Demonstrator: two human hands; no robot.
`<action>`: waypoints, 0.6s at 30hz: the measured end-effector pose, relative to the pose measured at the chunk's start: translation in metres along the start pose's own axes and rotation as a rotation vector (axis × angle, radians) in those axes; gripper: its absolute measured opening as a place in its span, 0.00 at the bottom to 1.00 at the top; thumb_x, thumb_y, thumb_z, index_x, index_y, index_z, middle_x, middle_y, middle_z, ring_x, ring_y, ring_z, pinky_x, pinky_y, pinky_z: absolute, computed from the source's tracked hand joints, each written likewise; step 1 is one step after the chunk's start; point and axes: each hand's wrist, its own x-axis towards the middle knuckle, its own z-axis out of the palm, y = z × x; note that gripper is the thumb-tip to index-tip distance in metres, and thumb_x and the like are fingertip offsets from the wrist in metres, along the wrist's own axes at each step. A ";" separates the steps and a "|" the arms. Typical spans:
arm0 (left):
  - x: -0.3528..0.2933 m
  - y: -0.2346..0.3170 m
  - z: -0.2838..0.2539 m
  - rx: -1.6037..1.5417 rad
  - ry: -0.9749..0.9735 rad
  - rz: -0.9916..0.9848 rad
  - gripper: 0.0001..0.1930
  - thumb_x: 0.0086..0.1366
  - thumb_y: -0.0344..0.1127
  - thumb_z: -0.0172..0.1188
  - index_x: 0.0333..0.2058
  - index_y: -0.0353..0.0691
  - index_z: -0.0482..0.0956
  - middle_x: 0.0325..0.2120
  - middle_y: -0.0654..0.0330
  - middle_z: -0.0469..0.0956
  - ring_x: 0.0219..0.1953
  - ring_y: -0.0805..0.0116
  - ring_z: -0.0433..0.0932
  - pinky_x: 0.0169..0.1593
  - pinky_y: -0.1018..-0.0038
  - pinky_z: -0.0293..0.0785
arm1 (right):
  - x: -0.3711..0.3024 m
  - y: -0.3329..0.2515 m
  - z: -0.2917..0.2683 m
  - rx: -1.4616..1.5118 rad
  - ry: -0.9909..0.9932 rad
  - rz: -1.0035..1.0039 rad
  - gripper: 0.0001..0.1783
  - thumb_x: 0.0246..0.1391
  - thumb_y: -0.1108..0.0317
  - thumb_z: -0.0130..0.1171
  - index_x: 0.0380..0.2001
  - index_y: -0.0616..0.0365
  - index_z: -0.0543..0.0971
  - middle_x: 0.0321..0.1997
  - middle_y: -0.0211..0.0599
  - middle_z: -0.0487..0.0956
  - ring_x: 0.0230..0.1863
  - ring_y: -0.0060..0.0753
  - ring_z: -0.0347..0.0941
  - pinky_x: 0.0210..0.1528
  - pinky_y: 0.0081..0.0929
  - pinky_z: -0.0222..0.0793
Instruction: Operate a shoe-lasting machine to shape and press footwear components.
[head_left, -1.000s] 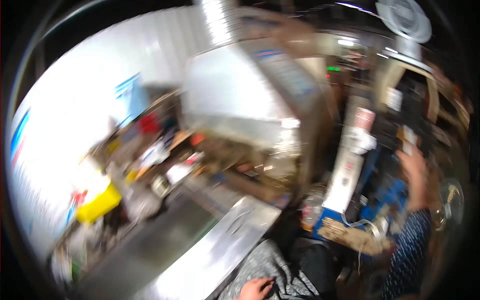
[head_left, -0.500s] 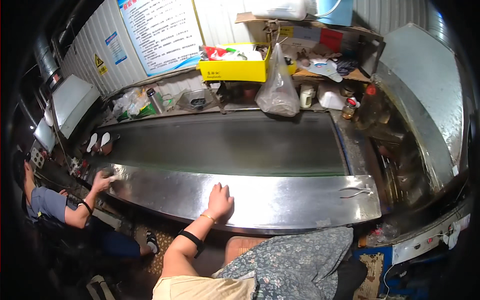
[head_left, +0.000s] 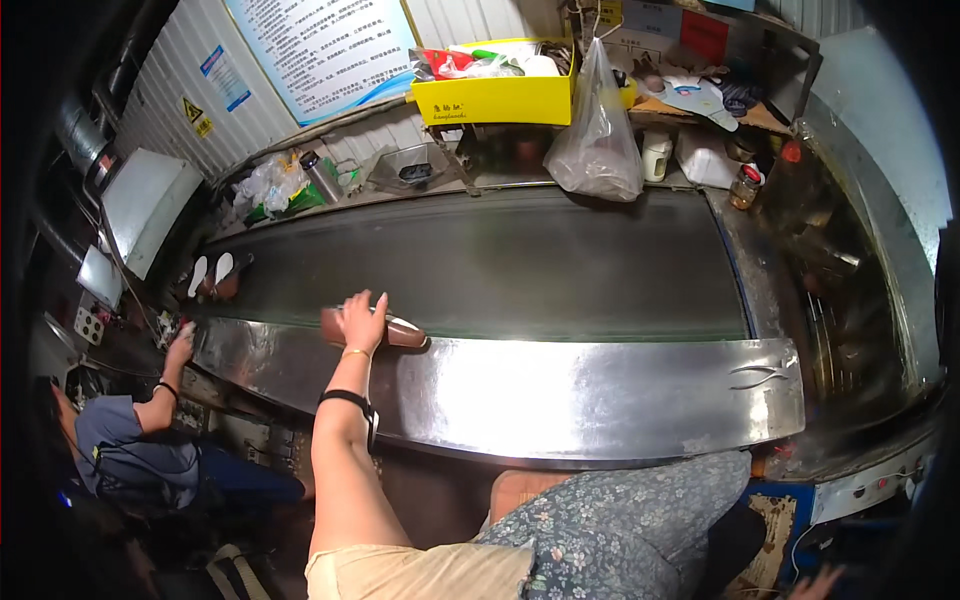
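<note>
My left hand [head_left: 362, 322] is closed over a brown shoe upper [head_left: 402, 332] with a white strip along its bottom. The shoe upper lies at the border between the dark conveyor belt [head_left: 480, 262] and the steel ledge [head_left: 590, 392]. Part of it is hidden under my fingers. At the lower right edge, my right hand [head_left: 818, 582] shows only in part, its fingers apart and slightly blurred. On the belt's left end sit a pair of shoe uppers [head_left: 213, 277] with white undersides.
A pair of pincers [head_left: 757, 376] lies on the ledge's right end. At the left, a co-worker [head_left: 135, 440] reaches toward the belt's end. Behind the belt are a yellow box [head_left: 492, 101], a hanging plastic bag [head_left: 596, 150], a flask [head_left: 321, 178] and a jar [head_left: 745, 187].
My left hand has moved from the steel ledge left and up to the belt's edge, and now holds a shoe upper. My right hand has appeared lower right. The co-worker's hand has moved left.
</note>
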 end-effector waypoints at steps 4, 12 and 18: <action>0.007 0.007 0.001 0.172 -0.091 0.123 0.28 0.58 0.47 0.67 0.57 0.44 0.77 0.67 0.48 0.62 0.70 0.43 0.57 0.70 0.41 0.50 | -0.073 -0.114 0.075 0.435 -0.353 0.214 0.27 0.64 0.47 0.57 0.53 0.59 0.82 0.70 0.65 0.63 0.63 0.64 0.68 0.63 0.53 0.65; -0.079 0.002 0.026 -0.784 0.072 -0.629 0.39 0.55 0.40 0.73 0.58 0.22 0.66 0.53 0.40 0.75 0.55 0.48 0.77 0.58 0.63 0.74 | -0.114 -0.160 0.084 0.614 -0.455 0.617 0.30 0.66 0.48 0.51 0.64 0.55 0.73 0.68 0.51 0.69 0.64 0.56 0.67 0.66 0.47 0.62; -0.218 0.123 0.002 -1.271 -0.750 -0.235 0.21 0.64 0.39 0.68 0.48 0.31 0.74 0.41 0.54 0.80 0.41 0.66 0.79 0.47 0.69 0.77 | 0.089 -0.267 -0.008 1.752 -0.230 0.475 0.15 0.64 0.73 0.56 0.51 0.68 0.79 0.50 0.39 0.83 0.52 0.31 0.78 0.58 0.27 0.71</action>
